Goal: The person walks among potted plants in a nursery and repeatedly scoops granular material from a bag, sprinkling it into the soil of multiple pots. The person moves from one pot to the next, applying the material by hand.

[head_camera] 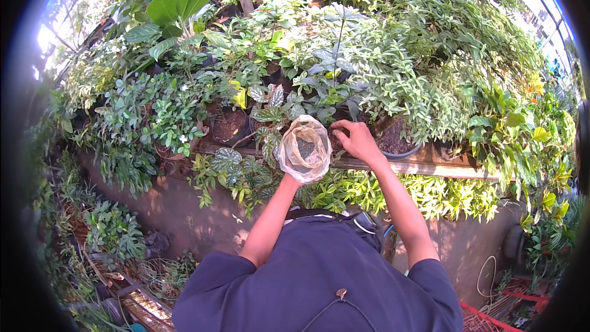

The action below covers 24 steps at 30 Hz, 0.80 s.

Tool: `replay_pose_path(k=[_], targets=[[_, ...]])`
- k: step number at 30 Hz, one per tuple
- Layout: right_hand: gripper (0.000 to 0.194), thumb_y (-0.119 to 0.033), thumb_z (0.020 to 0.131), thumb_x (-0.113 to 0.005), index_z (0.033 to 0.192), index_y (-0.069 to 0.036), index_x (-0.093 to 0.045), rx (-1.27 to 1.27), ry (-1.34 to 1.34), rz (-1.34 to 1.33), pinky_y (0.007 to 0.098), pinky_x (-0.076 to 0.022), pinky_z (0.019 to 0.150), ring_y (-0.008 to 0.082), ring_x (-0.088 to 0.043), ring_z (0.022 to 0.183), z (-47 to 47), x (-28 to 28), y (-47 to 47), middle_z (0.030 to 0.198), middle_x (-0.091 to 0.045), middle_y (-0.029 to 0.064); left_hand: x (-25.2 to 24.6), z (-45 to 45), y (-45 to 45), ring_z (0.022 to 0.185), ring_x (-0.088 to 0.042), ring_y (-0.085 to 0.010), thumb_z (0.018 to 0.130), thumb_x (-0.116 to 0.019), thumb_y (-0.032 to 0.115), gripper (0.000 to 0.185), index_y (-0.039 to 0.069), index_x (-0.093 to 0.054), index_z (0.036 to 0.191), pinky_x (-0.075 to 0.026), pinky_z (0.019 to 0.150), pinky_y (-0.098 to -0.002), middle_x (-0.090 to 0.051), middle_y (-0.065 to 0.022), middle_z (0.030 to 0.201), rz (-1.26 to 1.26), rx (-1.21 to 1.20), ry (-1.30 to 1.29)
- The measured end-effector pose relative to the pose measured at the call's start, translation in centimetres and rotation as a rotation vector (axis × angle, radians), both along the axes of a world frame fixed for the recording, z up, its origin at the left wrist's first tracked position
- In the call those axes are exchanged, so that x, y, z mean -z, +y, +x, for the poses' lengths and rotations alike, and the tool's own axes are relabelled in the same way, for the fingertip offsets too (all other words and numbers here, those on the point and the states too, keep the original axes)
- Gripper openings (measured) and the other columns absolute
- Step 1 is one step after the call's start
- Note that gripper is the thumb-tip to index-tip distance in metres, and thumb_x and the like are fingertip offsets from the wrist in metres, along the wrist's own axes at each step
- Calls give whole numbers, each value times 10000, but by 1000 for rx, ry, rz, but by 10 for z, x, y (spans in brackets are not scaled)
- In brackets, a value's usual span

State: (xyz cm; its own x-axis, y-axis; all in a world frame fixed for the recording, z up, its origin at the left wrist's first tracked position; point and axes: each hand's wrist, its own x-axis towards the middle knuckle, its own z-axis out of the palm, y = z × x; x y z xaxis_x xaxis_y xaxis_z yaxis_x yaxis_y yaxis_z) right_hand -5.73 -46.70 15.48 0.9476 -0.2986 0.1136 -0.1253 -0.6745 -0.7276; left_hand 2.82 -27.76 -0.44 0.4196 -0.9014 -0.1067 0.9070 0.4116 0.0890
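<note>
A crumpled, translucent plastic bag (305, 166) with its mouth rolled open stands before me, with small bluish-grey granules (305, 148) inside. My left hand (293, 180) supports it from below; the bag hides most of that hand. To its right, my right hand (354, 139) reaches over the soil of a potted plant, palm down with the fingers bent. Whether anything small is between its fingertips cannot be made out. A begonia with silver-spotted leaves (269, 115) grows just left of the bag.
Dense potted plants crowd a wooden bench (442, 166). A dark pot with brown soil (229, 125) sits left, and a round pot (397, 143) sits right. Yellow-green foliage (451, 193) hangs under the bench edge. Coiled hose (161, 276) lies lower left; a red metal rack (488, 318) stands lower right.
</note>
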Motion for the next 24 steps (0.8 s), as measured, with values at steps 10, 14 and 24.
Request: replay_pose_path(k=[10, 14, 24], targets=[[181, -205, 815, -683, 961, -108, -725, -312, -98, -182, 449, -543, 770, 342, -677, 893, 11, -38, 50, 943, -711, 116, -31, -5, 3, 1247, -542, -248, 1050, -376, 345, 454, 130, -397, 1449, -462, 1066, -442, -492, -102, 1424, 152, -94, -218], [175, -151, 764, -648, 896, -52, -704, -329, -7, -385, 475, -555, 720, 351, -683, 863, 19, -16, 69, 913, -693, 155, -26, -4, 0, 1282, -502, -231, 1044, -398, 321, 439, 135, -405, 1442, -444, 1072, -428, -474, -91, 1445, 257, -127, -685], [173, -133, 769, -621, 887, -16, -669, -328, 45, -443, 493, -549, 708, 388, -666, 847, 20, 1, 75, 917, -646, 189, 4, 1, -11, 1269, -502, -211, 1007, -488, 241, 457, 121, -395, 1438, -417, 1084, -408, -479, -74, 1425, -15, -160, -647]])
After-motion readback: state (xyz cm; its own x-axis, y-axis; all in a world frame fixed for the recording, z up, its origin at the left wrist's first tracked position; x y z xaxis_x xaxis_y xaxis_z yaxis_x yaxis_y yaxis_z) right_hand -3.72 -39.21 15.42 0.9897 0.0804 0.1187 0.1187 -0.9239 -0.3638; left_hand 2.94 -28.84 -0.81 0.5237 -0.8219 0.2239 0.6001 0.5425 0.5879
